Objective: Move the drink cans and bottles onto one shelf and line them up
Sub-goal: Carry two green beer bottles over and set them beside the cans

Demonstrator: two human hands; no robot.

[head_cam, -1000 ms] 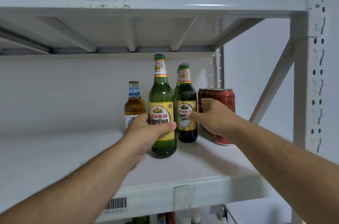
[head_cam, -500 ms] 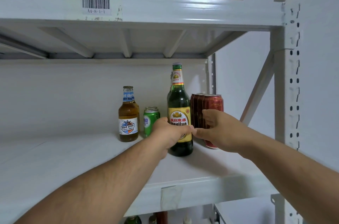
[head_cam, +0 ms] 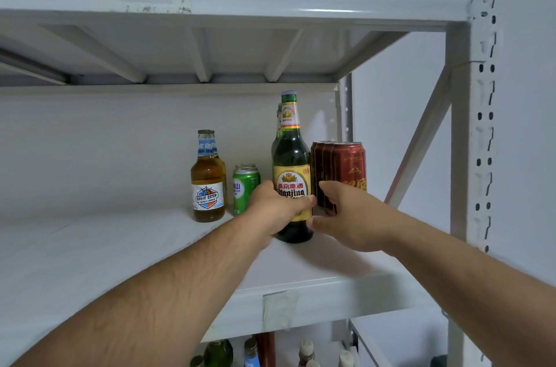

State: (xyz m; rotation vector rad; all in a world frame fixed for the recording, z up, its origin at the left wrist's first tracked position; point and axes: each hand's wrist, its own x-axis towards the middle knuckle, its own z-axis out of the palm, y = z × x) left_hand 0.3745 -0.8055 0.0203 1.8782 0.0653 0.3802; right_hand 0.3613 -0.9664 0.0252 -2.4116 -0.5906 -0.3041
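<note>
On the shelf (head_cam: 90,246) we saw, left to right, amber bottles (head_cam: 208,183), a green can (head_cam: 245,187), then the green bottle (head_cam: 291,168), our left hand (head_cam: 278,211) curled round its label. Our right hand (head_cam: 349,213) gripped the red cans (head_cam: 346,168), fingers wrapped.

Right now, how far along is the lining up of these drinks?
Partly done. Amber bottles, a green can and red cans already stand on the shelf. The left hand grips a green bottle; the right hand is at the cans. More bottles wait below.
</note>
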